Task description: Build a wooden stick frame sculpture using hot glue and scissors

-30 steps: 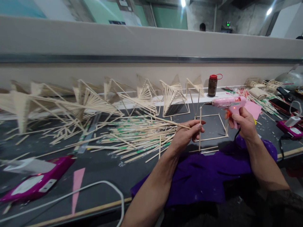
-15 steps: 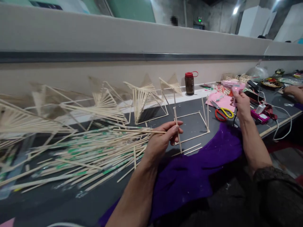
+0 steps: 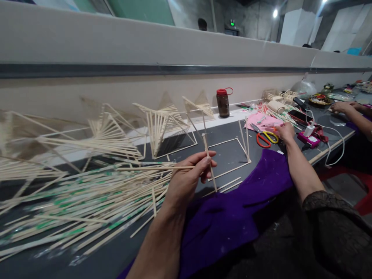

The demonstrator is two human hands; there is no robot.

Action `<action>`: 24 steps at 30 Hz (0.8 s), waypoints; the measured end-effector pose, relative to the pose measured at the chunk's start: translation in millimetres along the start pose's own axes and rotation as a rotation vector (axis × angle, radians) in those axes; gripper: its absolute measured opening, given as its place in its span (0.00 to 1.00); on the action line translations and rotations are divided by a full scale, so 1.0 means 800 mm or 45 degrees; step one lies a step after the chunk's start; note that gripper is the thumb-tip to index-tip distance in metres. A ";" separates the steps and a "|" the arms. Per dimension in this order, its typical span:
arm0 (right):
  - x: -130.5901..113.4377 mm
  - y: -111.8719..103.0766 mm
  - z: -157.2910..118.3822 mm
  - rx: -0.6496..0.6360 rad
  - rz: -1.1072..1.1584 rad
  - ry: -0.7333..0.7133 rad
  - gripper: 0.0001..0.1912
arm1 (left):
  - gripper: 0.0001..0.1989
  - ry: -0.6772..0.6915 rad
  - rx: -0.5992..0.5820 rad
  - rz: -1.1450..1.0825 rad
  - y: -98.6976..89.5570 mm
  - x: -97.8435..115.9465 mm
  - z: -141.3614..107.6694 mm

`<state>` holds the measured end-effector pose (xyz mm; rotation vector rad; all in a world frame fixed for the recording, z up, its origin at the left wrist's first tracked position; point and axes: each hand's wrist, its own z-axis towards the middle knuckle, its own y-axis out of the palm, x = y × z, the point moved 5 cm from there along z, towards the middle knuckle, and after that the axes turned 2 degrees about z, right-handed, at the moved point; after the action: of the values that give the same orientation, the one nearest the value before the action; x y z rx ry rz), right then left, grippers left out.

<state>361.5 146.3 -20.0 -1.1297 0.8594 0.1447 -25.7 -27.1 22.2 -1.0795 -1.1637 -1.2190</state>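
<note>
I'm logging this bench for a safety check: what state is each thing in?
Left hand: closed on upright stick and second stick
Right hand: at pink glue gun, grip unclear
Scissors: lying down, blades hard to judge
Bottle: upright, red lid on
Phone: flat, screen dark
Power strip: white plug in it
Purple cloth: creased
Exit sign: lit green
</note>
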 end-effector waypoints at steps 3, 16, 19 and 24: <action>0.008 0.006 0.005 0.026 -0.041 0.058 0.21 | 0.20 -0.013 -0.003 -0.007 0.000 -0.002 0.001; 0.024 0.023 0.027 -0.052 -0.103 0.062 0.14 | 0.21 -0.031 -0.008 0.024 0.001 -0.003 0.001; 0.028 0.027 0.028 -0.095 -0.117 0.042 0.17 | 0.21 -0.036 0.007 0.023 0.000 -0.005 0.002; 0.030 0.029 0.025 -0.128 -0.177 0.021 0.18 | 0.20 -0.025 0.034 0.028 0.000 -0.001 0.001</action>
<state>376.7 166.3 -49.6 -1.2825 0.7923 0.0640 -26.0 -26.5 21.1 -1.0835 -1.1770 -1.1753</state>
